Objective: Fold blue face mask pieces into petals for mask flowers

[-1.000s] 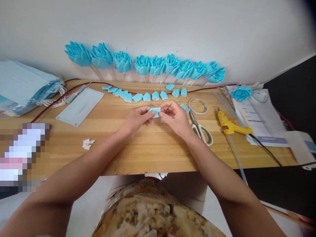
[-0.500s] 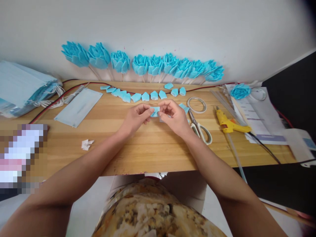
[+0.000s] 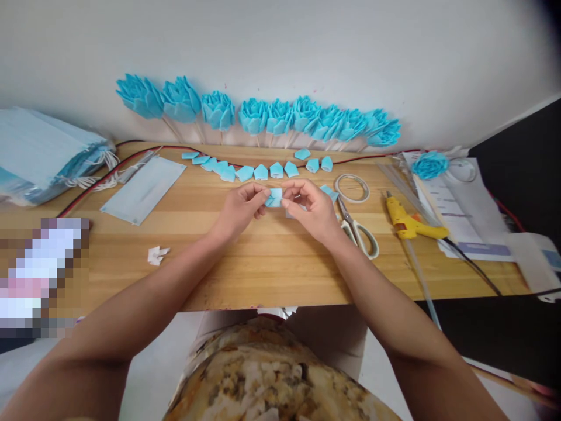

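Between both hands, above the middle of the wooden table [image 3: 245, 275], is a small blue folded fabric piece [image 3: 275, 199]. My left hand [image 3: 243, 207] pinches its left side between thumb and fingers. My right hand [image 3: 311, 207] pinches its right side the same way. Behind the hands runs a curved row of small blue folded petals [image 3: 276, 170], each with a pointed top. Part of another blue piece [image 3: 328, 192] shows past my right hand, near the scissors [image 3: 359, 231] with white handles. A pale piece lies partly hidden under my right hand.
Blue flowers on sticks [image 3: 218, 111] lean along the wall. At left are a pile of face masks [image 3: 48, 155], a single mask [image 3: 144, 190] and a blurred phone [image 3: 41, 269]. Tape [image 3: 351, 188], a yellow glue gun [image 3: 409, 219] and a blue flower on papers [image 3: 429, 165] are at right.
The whole view has shifted slightly, so things on the table appear a little further right. Both hands keep their pinch on the blue piece, whose fold looks slightly different.
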`<state>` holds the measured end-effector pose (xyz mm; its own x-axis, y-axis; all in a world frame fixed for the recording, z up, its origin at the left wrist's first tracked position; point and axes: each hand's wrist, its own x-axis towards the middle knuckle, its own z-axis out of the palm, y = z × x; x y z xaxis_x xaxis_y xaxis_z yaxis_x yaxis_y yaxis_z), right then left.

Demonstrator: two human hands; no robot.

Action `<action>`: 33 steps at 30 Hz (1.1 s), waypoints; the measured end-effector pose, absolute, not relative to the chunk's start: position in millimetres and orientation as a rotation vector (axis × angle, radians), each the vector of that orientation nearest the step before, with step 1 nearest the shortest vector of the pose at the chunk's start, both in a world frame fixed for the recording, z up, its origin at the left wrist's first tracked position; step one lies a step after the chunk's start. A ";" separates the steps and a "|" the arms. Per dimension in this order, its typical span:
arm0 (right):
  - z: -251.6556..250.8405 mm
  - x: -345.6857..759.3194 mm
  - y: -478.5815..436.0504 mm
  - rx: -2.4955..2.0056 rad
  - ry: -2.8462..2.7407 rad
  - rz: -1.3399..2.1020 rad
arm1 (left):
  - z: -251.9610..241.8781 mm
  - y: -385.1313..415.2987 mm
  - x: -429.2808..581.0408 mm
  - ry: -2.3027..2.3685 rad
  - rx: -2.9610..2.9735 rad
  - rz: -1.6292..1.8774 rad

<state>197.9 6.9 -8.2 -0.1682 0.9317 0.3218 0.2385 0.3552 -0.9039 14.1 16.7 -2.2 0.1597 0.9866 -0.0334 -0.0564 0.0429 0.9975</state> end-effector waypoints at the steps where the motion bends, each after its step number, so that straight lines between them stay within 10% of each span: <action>1: -8.3 198.1 6.8 -1.066 -1.639 0.886 | -2.4 16.9 13.8 1.067 1.207 1.096; 33: -8.8 198.0 7.6 -1.083 -1.674 0.853 | -7.1 16.5 14.8 1.017 1.200 1.025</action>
<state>198.0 7.6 -8.8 -0.1733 0.9277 0.3307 0.2776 0.3681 -0.8874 14.8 16.5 -7.1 0.2298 0.9713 -0.0618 -0.0700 0.0799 0.9943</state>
